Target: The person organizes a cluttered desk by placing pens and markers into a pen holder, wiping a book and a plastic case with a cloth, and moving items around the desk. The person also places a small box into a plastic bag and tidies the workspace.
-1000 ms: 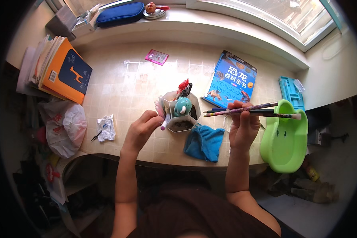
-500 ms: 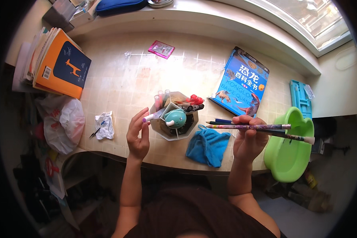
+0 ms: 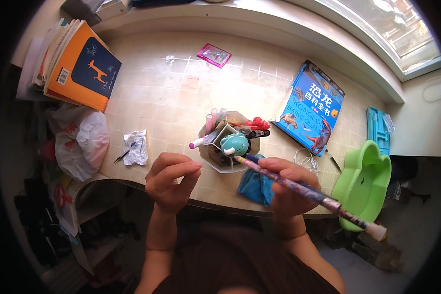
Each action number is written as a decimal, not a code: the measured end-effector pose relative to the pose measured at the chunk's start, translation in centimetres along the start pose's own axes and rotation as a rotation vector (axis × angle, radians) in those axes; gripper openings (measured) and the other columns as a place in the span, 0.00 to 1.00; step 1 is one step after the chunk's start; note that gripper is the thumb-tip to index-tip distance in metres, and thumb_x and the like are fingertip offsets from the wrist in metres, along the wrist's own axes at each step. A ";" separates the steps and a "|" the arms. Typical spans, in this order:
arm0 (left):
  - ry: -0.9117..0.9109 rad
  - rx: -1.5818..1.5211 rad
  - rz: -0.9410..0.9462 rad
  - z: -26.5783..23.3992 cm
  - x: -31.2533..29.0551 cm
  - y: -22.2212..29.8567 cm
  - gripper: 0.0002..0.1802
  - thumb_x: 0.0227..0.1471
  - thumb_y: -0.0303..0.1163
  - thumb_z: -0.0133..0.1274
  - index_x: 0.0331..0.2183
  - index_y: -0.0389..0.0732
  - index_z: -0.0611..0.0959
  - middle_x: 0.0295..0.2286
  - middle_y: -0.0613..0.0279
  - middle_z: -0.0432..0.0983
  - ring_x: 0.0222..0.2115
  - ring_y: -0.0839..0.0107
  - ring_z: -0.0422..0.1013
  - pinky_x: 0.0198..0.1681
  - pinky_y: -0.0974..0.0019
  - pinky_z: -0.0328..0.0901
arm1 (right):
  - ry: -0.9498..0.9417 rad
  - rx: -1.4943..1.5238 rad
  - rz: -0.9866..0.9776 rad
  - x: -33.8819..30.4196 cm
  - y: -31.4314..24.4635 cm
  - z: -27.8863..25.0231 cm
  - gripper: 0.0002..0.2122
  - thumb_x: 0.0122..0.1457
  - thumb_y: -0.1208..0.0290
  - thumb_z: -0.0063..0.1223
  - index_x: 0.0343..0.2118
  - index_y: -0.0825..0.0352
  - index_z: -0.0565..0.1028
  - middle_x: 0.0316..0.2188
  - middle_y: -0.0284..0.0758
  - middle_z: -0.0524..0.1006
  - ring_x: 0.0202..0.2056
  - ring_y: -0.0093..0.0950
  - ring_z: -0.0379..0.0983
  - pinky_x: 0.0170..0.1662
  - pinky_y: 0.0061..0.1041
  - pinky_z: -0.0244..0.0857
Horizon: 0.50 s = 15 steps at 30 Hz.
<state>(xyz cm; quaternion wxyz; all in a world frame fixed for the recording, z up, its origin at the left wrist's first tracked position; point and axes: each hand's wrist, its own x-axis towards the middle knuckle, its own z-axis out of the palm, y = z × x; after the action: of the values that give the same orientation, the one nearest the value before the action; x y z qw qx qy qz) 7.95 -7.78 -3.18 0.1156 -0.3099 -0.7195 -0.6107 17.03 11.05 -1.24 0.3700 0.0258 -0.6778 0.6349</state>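
Observation:
My right hand (image 3: 294, 188) grips a bundle of pencils (image 3: 308, 191), slanting across it. Their upper ends lie close to the pen holder; a white eraser end points down to the right. One pencil has a purple pattern and one is dark blue. My left hand (image 3: 171, 183) is just left of the holder, fingers curled and thumb near the index fingertip, with nothing visible between them. The pen holder (image 3: 225, 168) is many-sided and divided into compartments. It contains several markers (image 3: 210, 123), a purple-capped marker (image 3: 198, 142) leaning left, and a teal rounded object (image 3: 234, 144) with a white spout-like part.
A blue cloth (image 3: 250, 186) lies partly behind my right hand. Further right are a blue book (image 3: 308, 110), a white cord (image 3: 306, 159) and a green basin (image 3: 350, 196) at the table edge. Crumpled paper (image 3: 135, 147), a plastic bag (image 3: 83, 144) and stacked notebooks (image 3: 95, 73) stand left.
The pencils have swung from nearly level to a slant and moved left toward the holder with my right hand. My left hand has drawn down from the purple-capped marker, its fingers curling in.

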 end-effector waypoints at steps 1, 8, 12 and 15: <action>-0.007 0.013 -0.007 -0.1 0.4 0.2 0.10 0.37 0.15 0.60 0.28 0.36 0.82 0.23 0.60 0.74 0.23 0.71 0.70 0.26 0.73 0.65 | 0.123 0.024 0.010 0.1 -0.1 0.5 0.14 0.52 0.67 0.59 0.34 0.70 0.67 0.29 0.51 0.76 0.31 0.41 0.76 0.35 0.36 0.73; -0.115 -0.063 0.026 1.2 0.9 1.3 0.14 0.36 0.16 0.62 0.30 0.37 0.83 0.25 0.61 0.75 0.25 0.73 0.72 0.26 0.74 0.67 | 0.170 0.128 -0.044 0.8 0.1 -0.8 0.13 0.52 0.73 0.58 0.36 0.73 0.68 0.30 0.53 0.75 0.34 0.42 0.76 0.39 0.38 0.72; -0.141 -0.091 0.093 1.7 2.3 2.1 0.15 0.36 0.15 0.61 0.32 0.36 0.83 0.25 0.60 0.75 0.25 0.72 0.72 0.26 0.74 0.67 | 0.067 0.133 0.018 1.2 -0.2 -1.4 0.12 0.51 0.77 0.58 0.36 0.75 0.69 0.32 0.54 0.75 0.36 0.42 0.75 0.41 0.39 0.72; -0.176 -0.098 0.113 2.4 3.5 2.5 0.15 0.36 0.18 0.62 0.33 0.37 0.83 0.27 0.60 0.75 0.27 0.70 0.71 0.29 0.71 0.68 | -0.008 0.061 0.020 1.3 1.3 -1.3 0.10 0.50 0.82 0.58 0.35 0.75 0.72 0.34 0.48 0.77 0.37 0.35 0.76 0.42 0.33 0.72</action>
<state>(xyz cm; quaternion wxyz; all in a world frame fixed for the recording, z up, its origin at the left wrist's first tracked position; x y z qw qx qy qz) 7.22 -4.26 0.14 0.0710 -0.4078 -0.6774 -0.6081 16.04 13.02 -1.75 0.3596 0.0330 -0.6598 0.6590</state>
